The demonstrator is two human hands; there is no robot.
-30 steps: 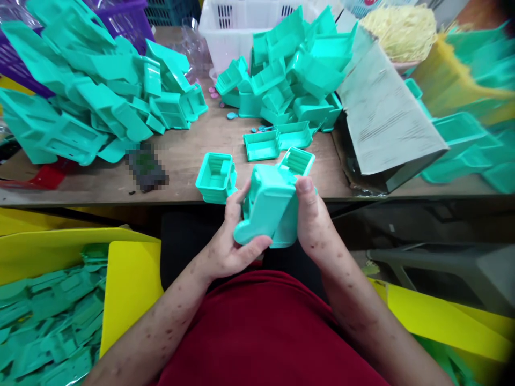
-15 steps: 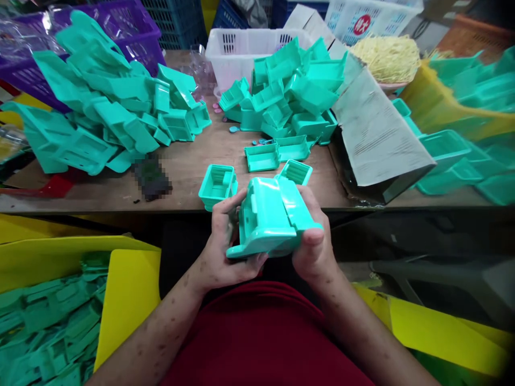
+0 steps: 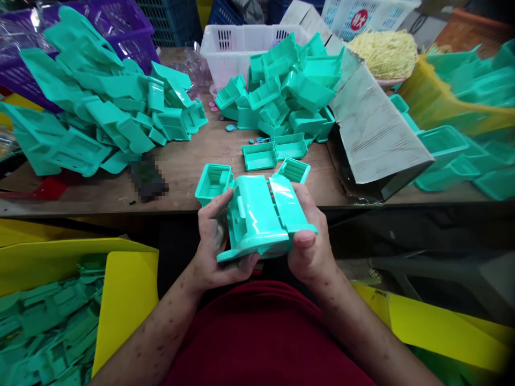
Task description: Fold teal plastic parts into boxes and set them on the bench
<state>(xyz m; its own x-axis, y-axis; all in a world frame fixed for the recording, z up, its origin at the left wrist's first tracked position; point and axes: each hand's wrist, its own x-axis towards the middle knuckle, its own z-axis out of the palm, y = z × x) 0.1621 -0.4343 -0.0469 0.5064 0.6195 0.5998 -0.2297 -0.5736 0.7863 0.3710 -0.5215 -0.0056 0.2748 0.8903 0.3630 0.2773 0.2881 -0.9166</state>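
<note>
My left hand (image 3: 213,241) grips the left side of a glossy teal plastic shell (image 3: 255,209), thumb and fingers wrapped around it. It looks like part of a toy vehicle body, with a flat rim along its lower edge. My right hand (image 3: 309,236) holds a narrower teal piece (image 3: 288,201) against the shell's right side, its thumb pressed near the rim. A thin dark gap runs between the two pieces at the top. Just behind them on the table's front edge sit an open teal box-shaped part (image 3: 213,182) and a ribbed teal part (image 3: 295,170), partly hidden.
Heaps of teal parts lie at left (image 3: 116,107) and centre back (image 3: 281,88). A tilted cardboard box (image 3: 382,128) stands at right. Yellow bins (image 3: 129,305) flank my lap. A white basket (image 3: 225,53) and purple crate (image 3: 137,40) stand behind.
The gap between the two held pieces has widened at the top. Both hands and the pieces have shifted slightly left in view, with the whole scene moving a little too.
</note>
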